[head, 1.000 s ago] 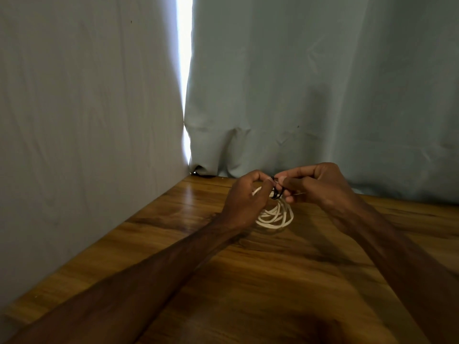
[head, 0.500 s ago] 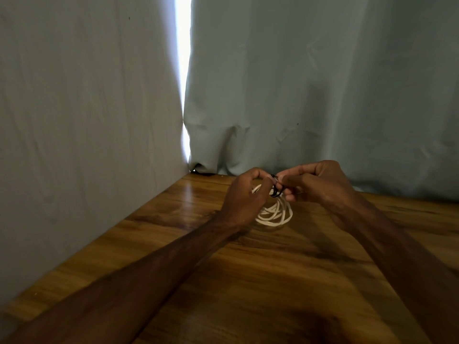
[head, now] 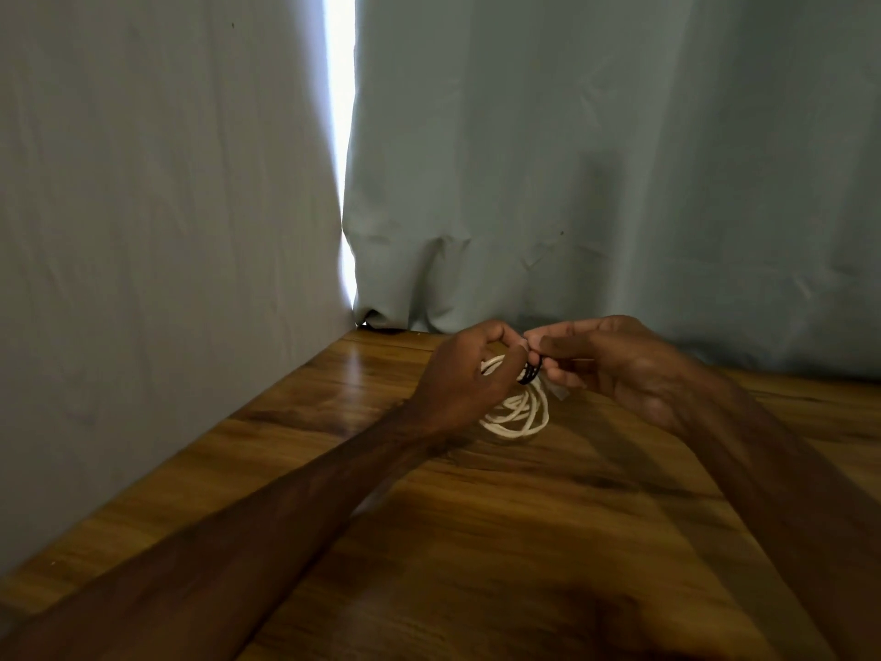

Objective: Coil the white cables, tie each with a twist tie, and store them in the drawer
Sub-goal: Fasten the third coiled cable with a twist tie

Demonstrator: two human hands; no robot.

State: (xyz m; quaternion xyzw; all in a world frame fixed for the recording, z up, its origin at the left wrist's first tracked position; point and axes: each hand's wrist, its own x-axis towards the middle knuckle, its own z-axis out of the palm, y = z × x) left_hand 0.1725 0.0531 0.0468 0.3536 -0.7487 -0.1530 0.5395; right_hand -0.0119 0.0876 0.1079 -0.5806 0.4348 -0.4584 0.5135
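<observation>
The left grip (head: 469, 374) curls round the white cable coil (head: 519, 415), whose lower loops seem to rest on the counter (head: 524, 541) toward twelve o'clock. The right grip (head: 619, 369) pinches the black twist tie (head: 531, 373) at the coil's twelve o'clock. If either grip loosens, the loops could spring apart or the tie could unwind.

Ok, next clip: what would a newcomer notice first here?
The two hands meeting at the far middle of the wooden table: the left hand holds a white cable coil, the right hand pinches a black twist tie at its top. Next, the bright slit of light between the grey curtains, upper left.
</observation>
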